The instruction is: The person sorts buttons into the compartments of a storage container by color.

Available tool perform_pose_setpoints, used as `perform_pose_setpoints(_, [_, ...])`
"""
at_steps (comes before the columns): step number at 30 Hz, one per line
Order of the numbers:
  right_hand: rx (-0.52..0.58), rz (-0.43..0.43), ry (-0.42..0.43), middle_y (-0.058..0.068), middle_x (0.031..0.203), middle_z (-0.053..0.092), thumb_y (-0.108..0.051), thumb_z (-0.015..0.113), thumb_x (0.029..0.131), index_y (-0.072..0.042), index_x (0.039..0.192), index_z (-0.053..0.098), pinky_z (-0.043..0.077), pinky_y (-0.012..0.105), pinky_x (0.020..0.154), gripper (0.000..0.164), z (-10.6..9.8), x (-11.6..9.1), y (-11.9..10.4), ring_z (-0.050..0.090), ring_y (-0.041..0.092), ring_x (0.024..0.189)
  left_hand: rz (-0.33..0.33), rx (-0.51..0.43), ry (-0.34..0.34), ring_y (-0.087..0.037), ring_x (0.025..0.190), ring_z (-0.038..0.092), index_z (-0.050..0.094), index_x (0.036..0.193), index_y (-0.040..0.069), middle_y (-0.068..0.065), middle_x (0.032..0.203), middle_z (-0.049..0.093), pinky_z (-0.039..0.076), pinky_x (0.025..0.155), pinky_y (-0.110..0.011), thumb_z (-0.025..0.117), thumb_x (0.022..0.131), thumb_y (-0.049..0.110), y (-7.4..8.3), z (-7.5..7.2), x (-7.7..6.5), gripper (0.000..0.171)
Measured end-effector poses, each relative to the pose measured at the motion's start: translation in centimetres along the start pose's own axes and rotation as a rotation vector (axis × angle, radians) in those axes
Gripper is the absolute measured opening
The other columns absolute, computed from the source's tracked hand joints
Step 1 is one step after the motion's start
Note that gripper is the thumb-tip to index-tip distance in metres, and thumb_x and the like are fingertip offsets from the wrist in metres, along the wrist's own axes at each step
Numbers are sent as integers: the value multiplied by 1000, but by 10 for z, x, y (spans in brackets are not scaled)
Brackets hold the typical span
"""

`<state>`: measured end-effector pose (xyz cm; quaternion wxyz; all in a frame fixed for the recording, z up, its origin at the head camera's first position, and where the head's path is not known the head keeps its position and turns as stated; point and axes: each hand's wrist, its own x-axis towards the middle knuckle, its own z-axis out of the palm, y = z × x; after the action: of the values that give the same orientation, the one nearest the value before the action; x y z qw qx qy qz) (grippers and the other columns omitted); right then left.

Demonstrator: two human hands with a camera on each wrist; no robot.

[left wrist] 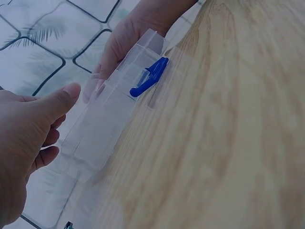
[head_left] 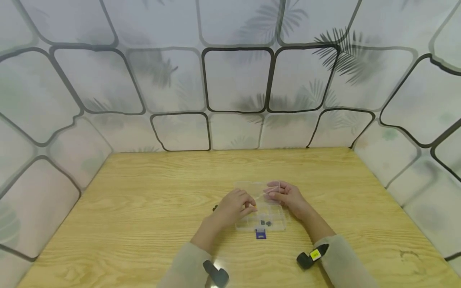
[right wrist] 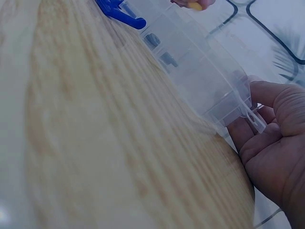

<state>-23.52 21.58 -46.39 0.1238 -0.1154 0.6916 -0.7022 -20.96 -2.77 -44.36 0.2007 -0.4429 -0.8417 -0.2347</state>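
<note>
A person's left hand [head_left: 233, 207] is hovering over the left part of a clear compartment box [head_left: 248, 229], its thumb and fingers pinching a small yellow piece [right wrist: 194, 6]. The right hand [head_left: 293, 200] is gripping the box at its far right edge, thumb and fingers closing around the clear plastic. The box is lying on the wood-grain desk [head_left: 162, 192], in front of the person, with a blue latch [head_left: 261, 234] jutting from its near side. Two small dark pieces [head_left: 268, 223] are resting in the box, near the latch side. Another dark thing [head_left: 215, 208], too small to identify, is showing just left of the left hand. Patterned cloth [head_left: 235, 80] is hanging behind the desk.
</note>
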Motion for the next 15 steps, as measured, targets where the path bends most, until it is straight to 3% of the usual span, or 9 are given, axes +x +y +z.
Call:
perform_pose_setpoints(4, [3, 0, -2, -6, 101, 70, -7, 62, 91, 10, 132, 41, 53, 22, 77, 50, 0, 0, 1, 68, 11, 93, -31, -9, -19, -8, 76, 48, 65, 94, 13, 6, 79, 58, 42, 71, -17, 69, 85, 26, 1, -1, -1, 16])
perform_pose_setpoints(11, [18, 3, 0, -7, 101, 70, -8, 63, 91, 9, 131, 42, 53, 22, 76, 49, 0, -1, 0, 68, 11, 92, -153, -52, -63, -8, 80, 50, 66, 95, 14, 6, 82, 60, 45, 74, -21, 67, 88, 28, 3, -7, -3, 16])
perform_pose_setpoints(15, [28, 6, 1, -6, 101, 70, -7, 63, 90, 10, 131, 41, 53, 21, 75, 49, 0, -1, 0, 68, 11, 91, -185, -64, -54, -9, 80, 51, 66, 93, 14, 5, 81, 60, 46, 73, -22, 68, 87, 26, 0, -11, -7, 14])
